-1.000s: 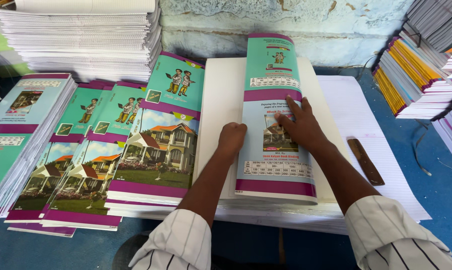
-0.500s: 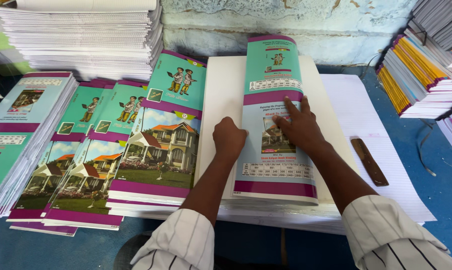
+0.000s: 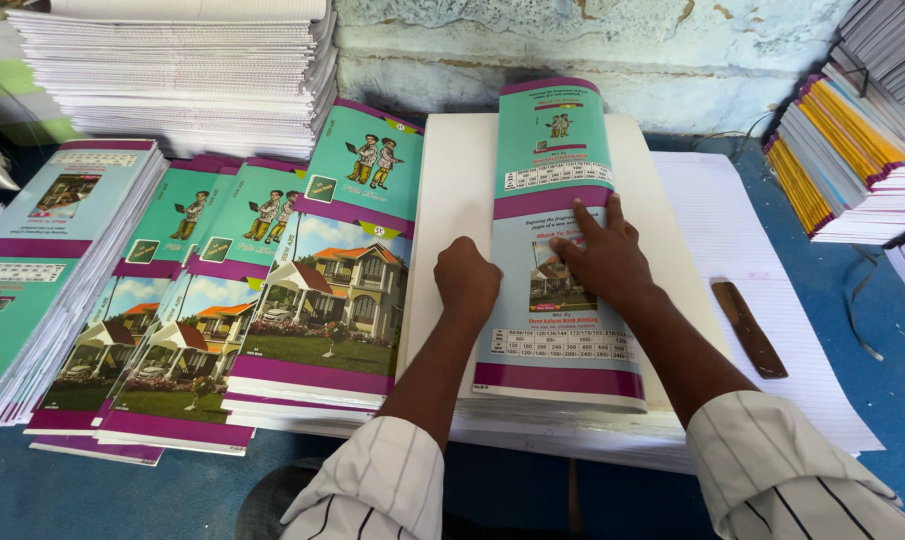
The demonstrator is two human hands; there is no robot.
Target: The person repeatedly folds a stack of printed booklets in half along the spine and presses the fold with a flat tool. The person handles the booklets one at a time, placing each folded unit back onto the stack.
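A teal and purple printed cover (image 3: 558, 150) lies folded over a thick white stack of pages (image 3: 458, 170) in the middle. My right hand (image 3: 603, 255) presses flat on the cover with fingers spread. My left hand (image 3: 468, 280) is curled into a fist on the cover's left edge, at the fold against the white stack. Both arms wear white striped sleeves.
Finished covered books (image 3: 323, 300) overlap in rows at the left. A tall stack of white sheets (image 3: 183, 75) stands at the back left. Bound notebooks (image 3: 853, 160) pile up at the right. A brown flat stick (image 3: 750, 328) lies on ruled paper (image 3: 753, 230).
My left hand has closed into a fist and slid slightly toward me along the cover's left edge. My right hand stays pressed on the cover.
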